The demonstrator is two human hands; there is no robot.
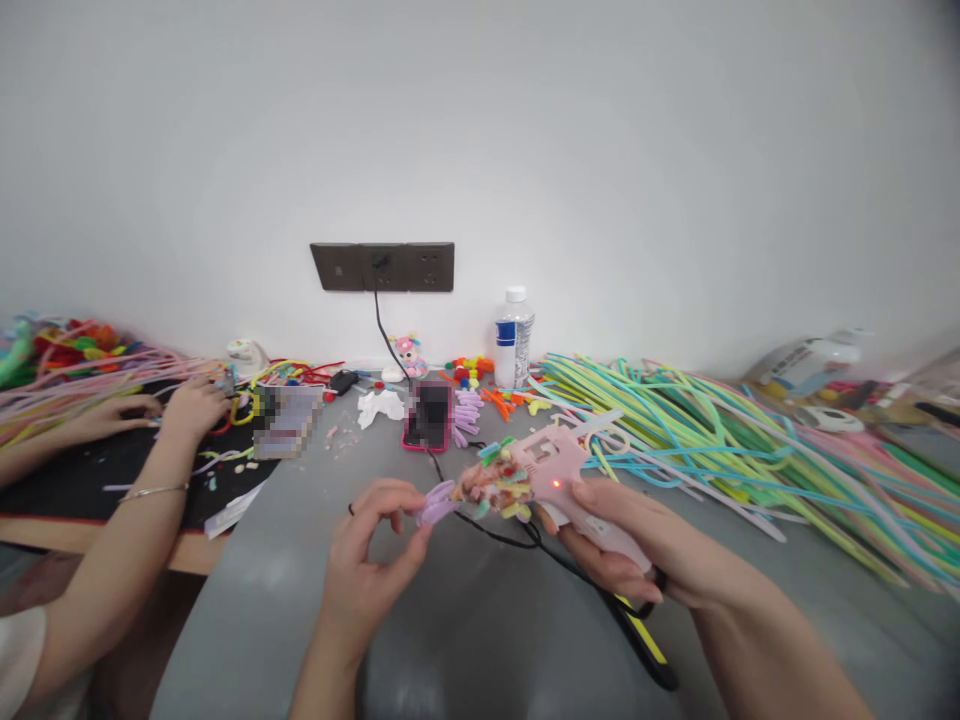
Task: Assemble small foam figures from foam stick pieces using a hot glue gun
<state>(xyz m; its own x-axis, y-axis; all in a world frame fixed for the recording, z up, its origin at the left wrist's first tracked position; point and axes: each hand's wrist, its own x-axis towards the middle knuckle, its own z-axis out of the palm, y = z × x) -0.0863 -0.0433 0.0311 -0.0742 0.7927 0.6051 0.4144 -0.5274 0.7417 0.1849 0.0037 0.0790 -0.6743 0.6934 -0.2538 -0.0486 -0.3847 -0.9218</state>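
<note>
My right hand (pixel 622 540) is wrapped round the handle of a pink hot glue gun (pixel 551 465), on which a small red light glows. Colourful bits are stuck around the gun's front end, and its nozzle points left. Between the thumb and fingers of my left hand (pixel 379 540) is a looped piece of lilac pipe cleaner (pixel 435 503). The nozzle meets or nearly meets the lilac piece; I cannot tell whether they touch. Beneath both hands, a black cord (pixel 495 537) runs across the grey table (pixel 300 590).
Long pastel pipe cleaners (pixel 675 430) cover the right side. A bottle (pixel 514 340), a phone (pixel 429 415) and short lilac pieces (pixel 467 415) stand or lie at the back. A yellow-and-black tool (pixel 645 640) lies near my right wrist. At left, another person's hands (pixel 187 410) work over a black mat.
</note>
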